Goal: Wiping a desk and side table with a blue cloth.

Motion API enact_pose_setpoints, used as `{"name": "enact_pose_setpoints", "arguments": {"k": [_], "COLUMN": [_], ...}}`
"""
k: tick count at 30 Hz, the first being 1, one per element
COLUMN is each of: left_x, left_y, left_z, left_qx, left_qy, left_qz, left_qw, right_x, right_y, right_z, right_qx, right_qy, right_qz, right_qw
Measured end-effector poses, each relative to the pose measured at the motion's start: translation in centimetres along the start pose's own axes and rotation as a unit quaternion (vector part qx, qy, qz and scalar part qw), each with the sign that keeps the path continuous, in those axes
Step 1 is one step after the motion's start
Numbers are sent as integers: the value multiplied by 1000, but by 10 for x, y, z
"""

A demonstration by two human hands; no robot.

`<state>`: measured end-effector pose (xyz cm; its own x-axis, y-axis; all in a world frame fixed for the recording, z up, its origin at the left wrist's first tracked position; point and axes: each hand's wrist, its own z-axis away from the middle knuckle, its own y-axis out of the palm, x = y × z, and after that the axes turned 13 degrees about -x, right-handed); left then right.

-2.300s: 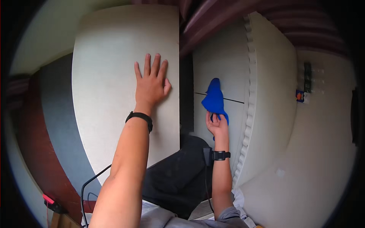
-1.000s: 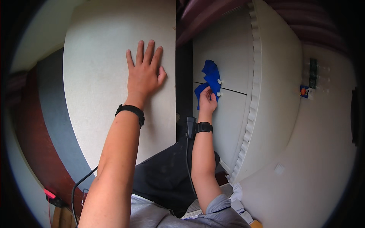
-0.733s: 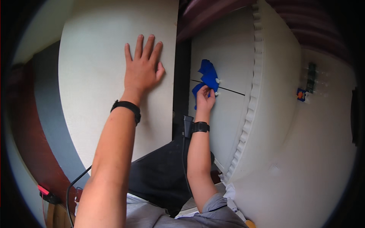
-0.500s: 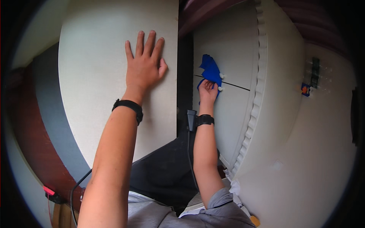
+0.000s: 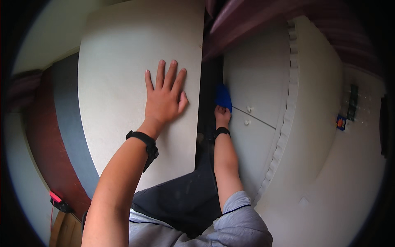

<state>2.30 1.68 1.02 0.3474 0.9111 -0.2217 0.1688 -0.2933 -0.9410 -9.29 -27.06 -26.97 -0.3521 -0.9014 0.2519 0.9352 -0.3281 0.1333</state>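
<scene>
My left hand [image 5: 165, 101] lies flat with spread fingers on a pale, smooth board [image 5: 113, 86]. Off to its right, my right hand [image 5: 223, 115] is closed on a blue cloth [image 5: 224, 97], its fingers curled over the lower part. The cloth sits at the left edge of a pale two-door cabinet front [image 5: 257, 74], near the dark gap beside the board. Part of the cloth is hidden by the hand. Two small white knobs, an upper knob [image 5: 249, 109] and a lower knob [image 5: 247, 122], stand on either side of the door seam, right of my hand.
A ruffled white trim [image 5: 284, 127] runs along the cabinet's top edge. Purple fabric [image 5: 255, 22] hangs at the upper right. Grey [image 5: 72, 119] and dark red [image 5: 45, 127] surfaces lie left of the board. A red and black object [image 5: 57, 199] is at the lower left.
My right hand and the cloth have shifted left, away from the knobs to the cabinet's edge. Less of the cloth shows. My left hand stays flat on the board while the view has shifted.
</scene>
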Motion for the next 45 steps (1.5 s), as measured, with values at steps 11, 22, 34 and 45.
{"name": "enact_pose_setpoints", "arguments": {"k": [11, 22, 34, 45], "left_x": [-4, -16, 12, 9], "left_y": [-9, -5, 0, -6], "left_z": [4, -1, 11, 9], "left_qx": [10, -56, -63, -22], "left_qy": [15, 20, 3, -4], "left_qz": [3, 27, 8, 22], "left_qw": [1000, 998, 998, 1000], "right_x": [-8, -35, 50, 18], "right_y": [-23, 76, 18, 47], "right_z": [-4, 270, 307, 320], "right_qx": [-63, 379, 233, 148], "right_qy": [33, -36, -77, -200], "right_qz": [-50, 173, 31, 113], "right_qw": [996, 908, 969, 962]}}
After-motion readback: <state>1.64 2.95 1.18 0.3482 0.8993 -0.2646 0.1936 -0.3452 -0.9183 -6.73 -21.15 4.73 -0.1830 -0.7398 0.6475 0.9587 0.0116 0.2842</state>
